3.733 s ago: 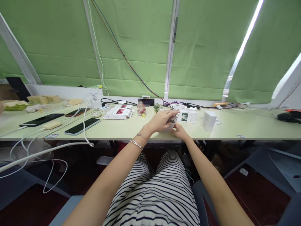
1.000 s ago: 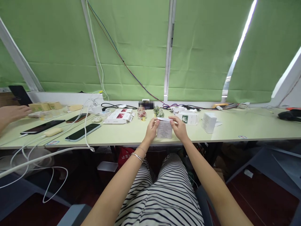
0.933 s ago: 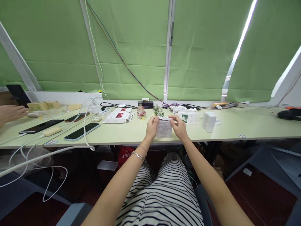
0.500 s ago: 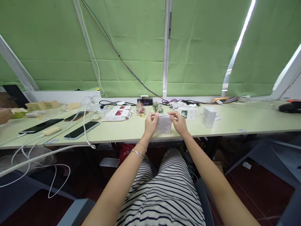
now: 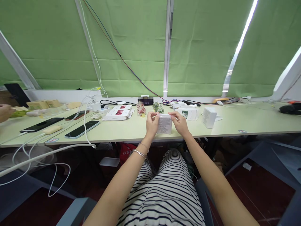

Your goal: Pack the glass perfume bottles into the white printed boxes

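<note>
A small white printed box stands upright near the front edge of the pale green table. My left hand grips its left side, fingers curled onto the top edge. My right hand grips its right side in the same way, fingertips on the top flap. Just behind the box stand two small glass bottles and another white box with a flower picture.
A taller white box stands to the right. To the left lie flat red-and-white cartons, several phones with white cables, and yellow boxes. Another person's hand shows at the far left edge. Green blinds hang behind.
Earlier my hands held something clear over the table; now both hold the white box upright. Its top flap has gone from raised to pressed down. The other person's hand drew back left.
</note>
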Action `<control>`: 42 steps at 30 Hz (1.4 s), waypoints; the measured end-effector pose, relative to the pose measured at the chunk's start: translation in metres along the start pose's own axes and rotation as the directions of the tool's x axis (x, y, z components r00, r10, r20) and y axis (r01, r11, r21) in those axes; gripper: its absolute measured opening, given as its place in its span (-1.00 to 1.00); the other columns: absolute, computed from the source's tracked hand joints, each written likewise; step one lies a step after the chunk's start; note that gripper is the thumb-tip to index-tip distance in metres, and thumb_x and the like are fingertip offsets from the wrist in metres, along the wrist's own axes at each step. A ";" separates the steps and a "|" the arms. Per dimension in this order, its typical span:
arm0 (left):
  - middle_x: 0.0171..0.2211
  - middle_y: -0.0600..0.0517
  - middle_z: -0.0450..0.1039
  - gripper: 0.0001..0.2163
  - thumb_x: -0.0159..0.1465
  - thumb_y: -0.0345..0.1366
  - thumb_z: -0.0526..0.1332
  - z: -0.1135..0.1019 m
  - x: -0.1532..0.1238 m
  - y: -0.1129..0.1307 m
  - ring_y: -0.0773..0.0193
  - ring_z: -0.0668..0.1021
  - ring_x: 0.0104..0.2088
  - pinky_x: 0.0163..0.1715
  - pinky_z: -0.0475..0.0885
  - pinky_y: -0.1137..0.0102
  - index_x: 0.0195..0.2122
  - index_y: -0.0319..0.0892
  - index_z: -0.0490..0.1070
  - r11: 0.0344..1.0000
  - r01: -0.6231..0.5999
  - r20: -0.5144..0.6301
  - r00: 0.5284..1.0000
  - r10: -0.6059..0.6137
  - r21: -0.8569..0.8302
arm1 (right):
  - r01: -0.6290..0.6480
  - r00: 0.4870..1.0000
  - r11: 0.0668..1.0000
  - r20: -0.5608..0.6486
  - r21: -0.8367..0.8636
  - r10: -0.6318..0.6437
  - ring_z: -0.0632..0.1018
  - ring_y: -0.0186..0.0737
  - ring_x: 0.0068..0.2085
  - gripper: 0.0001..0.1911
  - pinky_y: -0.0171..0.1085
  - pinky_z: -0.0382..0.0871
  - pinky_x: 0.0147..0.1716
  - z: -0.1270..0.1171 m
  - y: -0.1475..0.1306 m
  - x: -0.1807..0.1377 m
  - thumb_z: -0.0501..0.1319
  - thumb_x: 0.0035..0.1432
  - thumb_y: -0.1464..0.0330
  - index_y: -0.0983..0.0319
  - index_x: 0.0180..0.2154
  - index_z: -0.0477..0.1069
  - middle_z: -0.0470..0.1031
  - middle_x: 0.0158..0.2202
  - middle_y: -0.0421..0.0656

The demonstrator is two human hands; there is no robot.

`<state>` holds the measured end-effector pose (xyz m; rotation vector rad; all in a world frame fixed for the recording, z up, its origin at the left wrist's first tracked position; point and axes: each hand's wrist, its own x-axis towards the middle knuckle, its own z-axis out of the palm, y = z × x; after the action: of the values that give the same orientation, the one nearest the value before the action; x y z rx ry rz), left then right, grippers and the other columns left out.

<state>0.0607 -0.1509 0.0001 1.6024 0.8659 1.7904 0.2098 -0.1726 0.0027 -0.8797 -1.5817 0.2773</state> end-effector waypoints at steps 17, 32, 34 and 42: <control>-0.18 -0.06 0.37 -0.95 0.16 -0.32 0.11 -0.003 0.000 -0.006 0.19 0.45 -0.11 -0.09 0.34 0.26 -0.41 -0.17 0.26 0.989 -0.087 -0.045 0.995 0.093 0.116 | 0.008 0.999 1.000 0.036 -0.024 -0.008 0.48 -0.15 -0.12 -0.75 -0.19 0.42 -0.25 -0.003 -0.002 0.001 0.01 0.14 0.26 0.17 -0.26 0.42 0.49 -0.17 -0.13; -0.22 -0.04 0.32 -0.89 0.23 -0.28 0.03 -0.008 -0.002 -0.001 0.24 0.44 -0.17 -0.24 0.40 0.36 -0.32 -0.15 0.31 0.942 -0.253 0.090 0.967 0.238 0.220 | 0.061 0.992 0.994 0.115 -0.095 -0.050 0.44 -0.14 -0.08 -0.83 -0.19 0.45 -0.28 -0.005 -0.004 0.000 0.06 0.12 0.30 0.19 -0.28 0.36 0.39 -0.11 -0.05; -0.15 -0.06 0.29 -0.87 0.24 -0.24 0.04 -0.010 -0.004 -0.004 0.25 0.44 -0.18 -0.28 0.41 0.37 -0.28 -0.15 0.30 0.945 -0.230 0.123 0.971 0.206 0.231 | 0.052 0.986 0.993 0.165 -0.105 -0.034 0.43 -0.18 -0.12 -0.80 -0.19 0.45 -0.26 -0.004 -0.003 0.000 0.12 0.05 0.32 0.18 -0.22 0.32 0.34 -0.09 -0.07; 0.08 -0.21 0.11 -0.52 0.18 -0.22 0.13 -0.018 -0.009 -0.032 0.20 0.42 -0.10 -0.08 0.33 0.20 0.09 -0.17 0.01 0.943 0.000 0.175 0.983 -0.061 0.333 | 0.031 0.979 0.908 0.194 -0.418 0.056 0.39 -0.23 -0.32 -0.71 -0.16 0.36 -0.25 -0.026 0.002 0.007 0.18 -0.04 0.41 0.19 -0.20 0.25 0.28 -0.25 -0.14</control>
<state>0.0436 -0.1397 -0.0319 1.9173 1.1434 1.5029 0.2351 -0.1744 0.0120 -1.2241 -1.8637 0.0299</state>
